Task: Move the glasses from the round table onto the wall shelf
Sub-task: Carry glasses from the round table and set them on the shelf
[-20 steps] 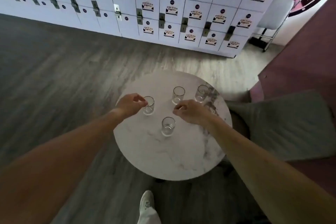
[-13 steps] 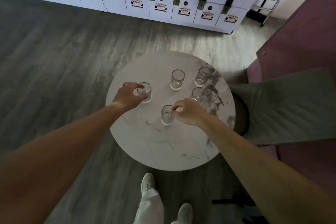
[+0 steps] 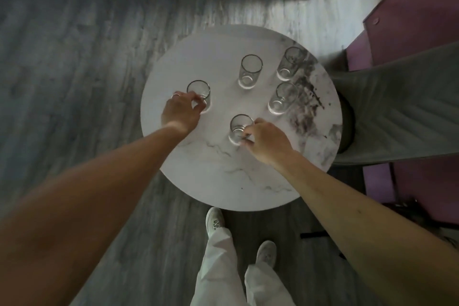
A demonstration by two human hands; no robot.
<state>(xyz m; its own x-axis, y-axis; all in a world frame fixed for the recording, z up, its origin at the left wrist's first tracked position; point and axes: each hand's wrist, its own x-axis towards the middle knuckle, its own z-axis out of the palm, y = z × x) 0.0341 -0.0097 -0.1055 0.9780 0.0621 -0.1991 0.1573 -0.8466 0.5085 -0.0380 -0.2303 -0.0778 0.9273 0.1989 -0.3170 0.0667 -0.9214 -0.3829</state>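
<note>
Head view: five clear cylindrical glasses stand upright on the round table (image 3: pixel 223 181), whose marble-patterned top looks smooth and hard. The left hand (image 3: pixel 180 113) curls its fingers around the left glass (image 3: pixel 200 93); the right hand (image 3: pixel 267 143) pinches the near glass (image 3: pixel 239 128) at its side wall. Gripping both at once probably allows one carry. The wall shelf is not in view.

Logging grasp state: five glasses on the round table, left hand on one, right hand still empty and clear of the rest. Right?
Not quite. The head view shows the right hand closed around the nearest glass, not empty. The rest holds: five glasses stand on the round table, and the left hand grips the left glass.
</note>
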